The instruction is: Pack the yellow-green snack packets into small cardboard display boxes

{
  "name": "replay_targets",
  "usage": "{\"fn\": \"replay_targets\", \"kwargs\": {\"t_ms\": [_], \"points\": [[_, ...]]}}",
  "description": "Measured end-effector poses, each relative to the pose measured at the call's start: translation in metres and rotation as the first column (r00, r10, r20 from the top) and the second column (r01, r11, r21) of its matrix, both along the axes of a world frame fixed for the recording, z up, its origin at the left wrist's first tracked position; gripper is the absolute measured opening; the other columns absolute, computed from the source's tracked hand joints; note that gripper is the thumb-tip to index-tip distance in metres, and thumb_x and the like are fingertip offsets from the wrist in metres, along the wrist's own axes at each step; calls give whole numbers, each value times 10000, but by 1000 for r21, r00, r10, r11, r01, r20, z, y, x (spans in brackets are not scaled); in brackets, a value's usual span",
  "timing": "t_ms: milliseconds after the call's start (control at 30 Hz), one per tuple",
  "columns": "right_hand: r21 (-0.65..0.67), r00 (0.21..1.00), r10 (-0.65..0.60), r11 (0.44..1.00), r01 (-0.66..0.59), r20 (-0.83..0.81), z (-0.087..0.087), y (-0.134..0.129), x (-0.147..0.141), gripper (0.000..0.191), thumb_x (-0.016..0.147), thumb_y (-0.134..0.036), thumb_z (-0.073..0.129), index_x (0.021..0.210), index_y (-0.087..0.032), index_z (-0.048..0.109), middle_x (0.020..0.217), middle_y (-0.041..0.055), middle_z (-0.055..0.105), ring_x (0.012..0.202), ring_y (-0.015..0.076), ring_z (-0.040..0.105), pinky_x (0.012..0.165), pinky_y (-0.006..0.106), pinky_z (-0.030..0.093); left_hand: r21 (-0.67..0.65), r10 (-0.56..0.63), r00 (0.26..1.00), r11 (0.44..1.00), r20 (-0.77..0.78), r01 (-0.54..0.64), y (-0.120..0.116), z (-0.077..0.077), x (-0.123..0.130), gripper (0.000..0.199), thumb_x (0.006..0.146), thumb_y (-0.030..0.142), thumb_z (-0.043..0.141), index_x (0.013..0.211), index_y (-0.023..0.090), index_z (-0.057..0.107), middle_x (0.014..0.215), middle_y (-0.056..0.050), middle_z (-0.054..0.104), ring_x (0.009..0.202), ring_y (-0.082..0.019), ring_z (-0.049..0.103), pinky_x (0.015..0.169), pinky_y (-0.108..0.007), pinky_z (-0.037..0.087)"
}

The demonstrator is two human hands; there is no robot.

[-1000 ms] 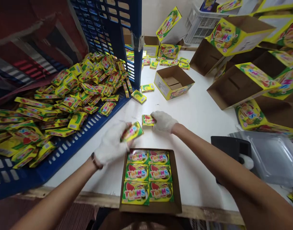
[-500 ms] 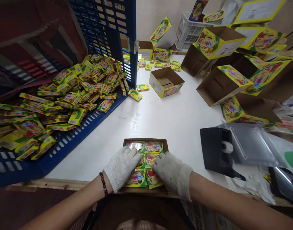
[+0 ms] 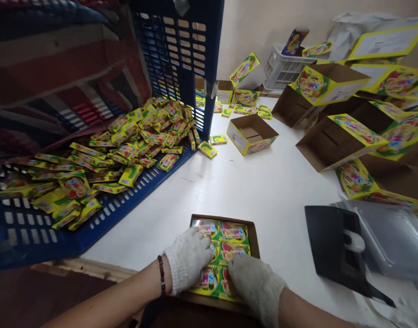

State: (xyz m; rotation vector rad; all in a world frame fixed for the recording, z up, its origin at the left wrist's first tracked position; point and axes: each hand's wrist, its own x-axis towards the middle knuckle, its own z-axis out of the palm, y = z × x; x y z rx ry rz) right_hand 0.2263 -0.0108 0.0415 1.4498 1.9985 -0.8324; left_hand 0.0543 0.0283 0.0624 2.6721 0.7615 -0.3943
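An open carton at the table's near edge holds rows of small yellow-green candy packs printed "TWINS". My left hand, in a white knitted glove, lies over the left packs with its fingers stretched out, holding nothing. On the right side of the carton my gloved right hand rests on the packs, fingers bent downward and not wrapped round any pack. Its fingertips are partly hidden.
A tipped blue crate to the left spills a heap of small packs. Beyond stands an open carton. On the right are stacked cartons, a black tape dispenser and a clear plastic tray.
The view has shifted, so everything sits lower and further right. Both hands stay on the packs in the carton; the right hand's fingers look more bent.
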Motion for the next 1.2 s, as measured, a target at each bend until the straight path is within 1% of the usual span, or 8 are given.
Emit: {"fn": "replay_targets", "kwargs": {"t_ms": [133,233,333,433,633,867,1033,1200], "points": [[-98,990,101,989,-111,-103,8,18,-4,119,666,-219,728,785,-217,731,709,89,722,693,276,698,579,357,536,-62,65,983,997,171,-55,31,10,-2,172,843,334,580,747,198,626,841,-27,654,776,-184,605,741,-330,477],[-130,954,159,972,-196,-253,25,64,2,135,606,-328,783,686,-243,714,655,25,694,693,236,678,623,325,521,4,328,861,934,388,-358,87,13,-23,252,941,298,420,807,195,606,870,-34,626,827,-154,597,766,-275,469],[67,919,27,998,-1,-394,32,140,5,149,757,-380,688,765,-233,709,792,10,709,778,184,658,684,269,490,144,655,666,666,358,-732,156,0,-53,167,895,277,492,982,189,604,1049,-74,614,973,-195,600,865,-300,471],[361,893,-203,861,359,-402,19,224,-2,187,843,-315,629,997,-212,659,1074,57,670,921,181,633,773,267,475,245,820,508,453,262,-857,207,-22,-76,351,813,272,588,1141,150,565,1154,-157,588,1047,-303,600,878,-407,483],[461,858,-361,730,504,-366,-26,322,-26,474,743,-336,737,1135,-150,547,1256,170,541,1129,288,546,861,344,457,207,765,594,557,250,-804,205,-62,-72,459,773,149,556,1230,180,534,1230,-115,599,1171,-250,559,1005,-353,446],[236,824,-365,836,495,-434,-30,296,15,264,907,-391,493,1020,-174,593,989,85,677,822,193,630,690,272,463,62,526,727,790,442,-610,144,-85,-63,442,758,131,534,1194,190,573,1166,-108,625,1127,-256,566,1009,-440,457],[236,835,-405,829,507,-373,-29,241,55,259,875,-308,509,1050,-151,617,1031,106,660,878,206,609,727,287,455,-5,618,667,735,415,-678,137,-78,-61,388,786,240,567,1165,160,587,1130,-121,630,1063,-267,589,951,-432,479],[455,957,-80,867,205,-279,-38,203,51,399,762,-221,613,1154,-153,598,1120,134,607,983,253,555,803,321,420,-211,714,471,640,518,-739,125,-54,-47,498,799,426,600,1214,155,548,1130,-106,641,1023,-244,622,912,-395,513]]}}
